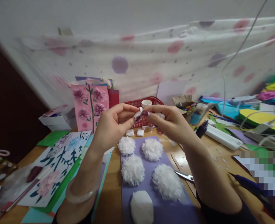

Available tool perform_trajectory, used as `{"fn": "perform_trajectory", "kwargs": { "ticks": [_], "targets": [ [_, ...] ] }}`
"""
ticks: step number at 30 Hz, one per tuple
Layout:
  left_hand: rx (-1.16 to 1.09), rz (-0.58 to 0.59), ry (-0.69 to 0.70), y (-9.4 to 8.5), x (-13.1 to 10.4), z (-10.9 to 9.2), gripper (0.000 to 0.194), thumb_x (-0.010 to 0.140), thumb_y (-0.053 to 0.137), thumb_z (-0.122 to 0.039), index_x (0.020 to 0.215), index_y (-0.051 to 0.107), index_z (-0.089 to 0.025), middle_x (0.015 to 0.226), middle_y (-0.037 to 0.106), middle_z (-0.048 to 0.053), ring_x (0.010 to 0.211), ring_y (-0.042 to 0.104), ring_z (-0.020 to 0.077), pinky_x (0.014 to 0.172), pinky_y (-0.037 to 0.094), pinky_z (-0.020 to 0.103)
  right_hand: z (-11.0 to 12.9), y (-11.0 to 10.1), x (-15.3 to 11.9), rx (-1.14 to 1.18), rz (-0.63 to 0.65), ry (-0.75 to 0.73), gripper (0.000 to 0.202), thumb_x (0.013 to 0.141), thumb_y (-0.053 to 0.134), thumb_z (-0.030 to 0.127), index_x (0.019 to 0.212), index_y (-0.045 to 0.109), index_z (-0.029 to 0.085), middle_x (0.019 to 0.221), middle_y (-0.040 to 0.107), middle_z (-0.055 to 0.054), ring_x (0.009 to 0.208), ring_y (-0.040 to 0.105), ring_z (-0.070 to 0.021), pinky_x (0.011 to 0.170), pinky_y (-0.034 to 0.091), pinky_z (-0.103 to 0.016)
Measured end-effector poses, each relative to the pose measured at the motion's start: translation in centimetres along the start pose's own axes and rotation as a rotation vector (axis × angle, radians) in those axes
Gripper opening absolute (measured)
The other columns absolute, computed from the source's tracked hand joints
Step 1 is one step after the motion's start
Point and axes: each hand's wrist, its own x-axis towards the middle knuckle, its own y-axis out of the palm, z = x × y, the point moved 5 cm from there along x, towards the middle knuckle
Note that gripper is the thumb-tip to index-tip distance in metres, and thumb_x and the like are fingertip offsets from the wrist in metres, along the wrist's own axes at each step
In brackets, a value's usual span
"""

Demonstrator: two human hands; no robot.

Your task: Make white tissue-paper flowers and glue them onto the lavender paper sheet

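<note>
My left hand point(116, 119) and my right hand point(166, 121) meet above the far end of the purple sheet point(142, 171). Their fingertips pinch a small twisted piece of white paper point(138, 114) between them. Below, several fluffy white paper flowers point(133, 170) rest on the sheet. A flat stack of white tissue paper point(142, 207) lies at its near end. Two small white folded squares point(140, 133) sit just past its far edge. Scissors point(185, 176) lie by the right side of the sheet, partly hidden under my right forearm.
A red basket point(156, 100) with a white cup point(146, 102) stands behind my hands. Flower pictures, one on a pink card point(90, 107), fill the left. A glue gun or power strip-like white bar point(222, 137), papers and cables crowd the right. A pen point(249, 182) lies near right.
</note>
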Motion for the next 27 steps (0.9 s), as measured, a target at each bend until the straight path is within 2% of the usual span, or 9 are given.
{"fn": "perform_trajectory", "kwargs": {
  "ticks": [3,5,6,8,10,14,19,24,27],
  "targets": [
    [0.046,0.001,0.001,-0.2,0.0,0.2,0.013,0.075,0.076,-0.012,0.087,0.072,-0.016,0.08,0.081,0.003,0.077,0.078,0.0183,0.067,0.061,0.022,0.0,-1.3,-1.8,-0.089,-0.044,0.024,0.022,0.094,0.056,0.03,0.096,0.074,0.017,0.087,0.073,-0.003,0.08,0.064,-0.0137,0.073,0.046,-0.024],
    [0.048,-0.019,0.033,-0.6,-0.1,0.2,0.014,0.075,0.075,-0.011,0.087,0.072,-0.017,0.079,0.081,0.002,0.077,0.078,0.0183,0.066,0.061,0.021,-0.6,-2.6,-4.0,-0.274,-0.015,0.124,0.02,0.093,0.055,0.03,0.096,0.071,0.019,0.087,0.072,-0.003,0.081,0.065,-0.0157,0.07,0.045,-0.025],
    [0.042,-0.028,0.051,-0.8,-0.2,0.1,0.015,0.074,0.075,-0.01,0.087,0.073,-0.017,0.079,0.081,0.002,0.077,0.078,0.0183,0.066,0.061,0.021,-1.3,-3.1,-5.5,-0.409,0.065,0.222,0.02,0.093,0.053,0.029,0.096,0.071,0.02,0.083,0.071,-0.003,0.077,0.064,-0.0161,0.066,0.044,-0.025],
    [0.029,-0.049,0.077,-1.1,-0.4,-0.4,0.016,0.074,0.075,-0.009,0.087,0.073,-0.018,0.079,0.081,0.002,0.076,0.078,0.018,0.066,0.061,0.022,-3.4,-3.9,-9.2,-0.718,0.359,0.479,0.02,0.091,0.052,0.025,0.097,0.071,0.02,0.078,0.071,-0.004,0.069,0.064,-0.018,0.06,0.04,-0.026],
    [0.019,-0.07,0.096,-1.4,-0.6,-0.9,0.014,0.073,0.076,-0.008,0.085,0.074,-0.017,0.078,0.081,0.002,0.073,0.077,0.0171,0.064,0.062,0.021,-5.4,-5.0,-13.2,-0.973,0.578,0.731,0.027,0.086,0.05,0.013,0.104,0.07,0.018,0.089,0.074,-0.01,0.078,0.068,-0.022,0.063,0.039,-0.028],
    [0.012,-0.085,0.154,-1.4,-1.1,-2.1,0.013,0.073,0.077,-0.006,0.083,0.074,-0.015,0.077,0.081,0.002,0.07,0.076,0.0138,0.063,0.061,0.019,-7.1,-5.3,-18.1,-1.035,0.707,0.893,0.029,0.075,0.051,0.003,0.095,0.071,0.009,0.094,0.075,-0.022,0.086,0.071,-0.0332,0.062,0.036,-0.031],
    [0.05,-0.08,0.155,-1.4,-1.4,-2.4,0.014,0.073,0.074,-0.004,0.082,0.074,-0.015,0.077,0.08,0.001,0.07,0.076,0.0127,0.062,0.061,0.018,-7.3,-4.7,-19.3,-0.988,0.764,0.877,0.021,0.08,0.052,0.016,0.093,0.068,0.011,0.093,0.074,-0.022,0.085,0.071,-0.0356,0.058,0.03,-0.031],
    [0.068,-0.063,0.163,-1.7,-1.8,-2.8,0.014,0.071,0.074,-0.006,0.08,0.074,-0.016,0.075,0.08,0.0,0.068,0.075,0.014,0.059,0.061,0.019,-7.6,-5.2,-19.0,-0.964,0.767,0.86,0.015,0.077,0.056,0.015,0.089,0.065,0.014,0.086,0.073,-0.015,0.074,0.069,-0.0279,0.054,0.029,-0.028],
    [0.077,-0.043,0.152,-1.9,-1.9,-2.8,0.014,0.071,0.074,-0.007,0.08,0.074,-0.017,0.076,0.08,0.0,0.07,0.076,0.0148,0.06,0.061,0.02,-8.5,-5.7,-18.3,-0.983,0.721,0.869,0.015,0.083,0.054,0.016,0.093,0.064,0.013,0.085,0.072,-0.014,0.072,0.067,-0.0241,0.055,0.031,-0.028]
  ]
}}
